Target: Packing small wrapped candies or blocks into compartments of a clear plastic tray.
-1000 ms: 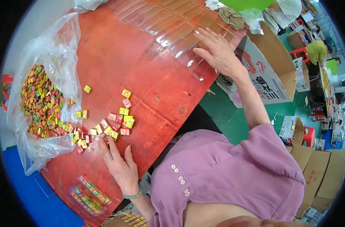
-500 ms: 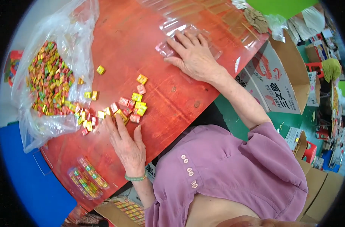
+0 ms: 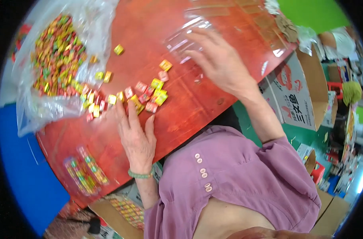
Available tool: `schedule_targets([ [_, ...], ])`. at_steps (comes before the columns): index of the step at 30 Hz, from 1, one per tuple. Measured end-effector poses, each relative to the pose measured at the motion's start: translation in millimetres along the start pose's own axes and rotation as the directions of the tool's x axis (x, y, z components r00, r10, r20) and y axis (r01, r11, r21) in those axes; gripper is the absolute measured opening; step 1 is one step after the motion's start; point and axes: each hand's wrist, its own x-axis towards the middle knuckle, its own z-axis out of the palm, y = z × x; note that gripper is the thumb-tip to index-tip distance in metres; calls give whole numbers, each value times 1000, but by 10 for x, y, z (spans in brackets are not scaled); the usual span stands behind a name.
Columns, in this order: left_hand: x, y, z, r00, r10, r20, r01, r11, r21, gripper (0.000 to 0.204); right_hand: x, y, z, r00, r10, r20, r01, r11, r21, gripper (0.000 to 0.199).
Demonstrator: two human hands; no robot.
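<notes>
My left hand (image 3: 135, 139), with a green bead bracelet at the wrist, lies on the red table with its fingers apart. Its fingertips touch small square candies (image 3: 158, 96) in yellow, red and pink wrappers, loosely grouped on the tabletop. Farther right, my right hand (image 3: 225, 67) is slightly blurred, fingers stretched out and thumb apart. Its fingertips are at a clear plastic tray (image 3: 177, 44); whether they touch it I cannot tell. At the left, a large clear plastic bag (image 3: 50, 113) lies spread under a heap of similar candies (image 3: 58, 59).
Filled clear candy packs (image 3: 84, 171) lie at the near left of the red table (image 3: 149, 32). More clear plastic (image 3: 245, 20) covers the far right. An open cardboard box (image 3: 295, 95) stands beyond the right edge; another box (image 3: 125, 211) with packed candies sits below the near edge.
The whole view has shifted. My right hand has drawn back toward me, and the clear tray lies farther left under its fingertips. The left hand stays at the loose candies.
</notes>
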Motion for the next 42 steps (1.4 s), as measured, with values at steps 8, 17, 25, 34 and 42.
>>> schedule_targets([
  [8, 20, 28, -13, 997, -4, -72, 3, 1000, -12, 53, -101, -251, 449, 953, -174, 246, 218, 962, -166, 43],
  [17, -132, 9, -118, 994, 8, -111, -11, 999, -30, 33, -289, -487, 449, 914, -178, 365, 208, 977, -44, 41],
  [25, -216, -85, -173, 985, -64, -162, 55, 997, -55, 24, -349, -452, 363, 950, -183, 255, 188, 982, 5, 33],
  [34, -149, -178, -134, 942, -246, -230, 205, 961, -188, 24, -487, -478, 346, 945, -84, 316, 109, 992, -65, 31],
  [42, -227, -155, -266, 906, -394, -157, 341, 896, -285, 45, -527, -510, 332, 948, 34, 316, -21, 999, -46, 36],
])
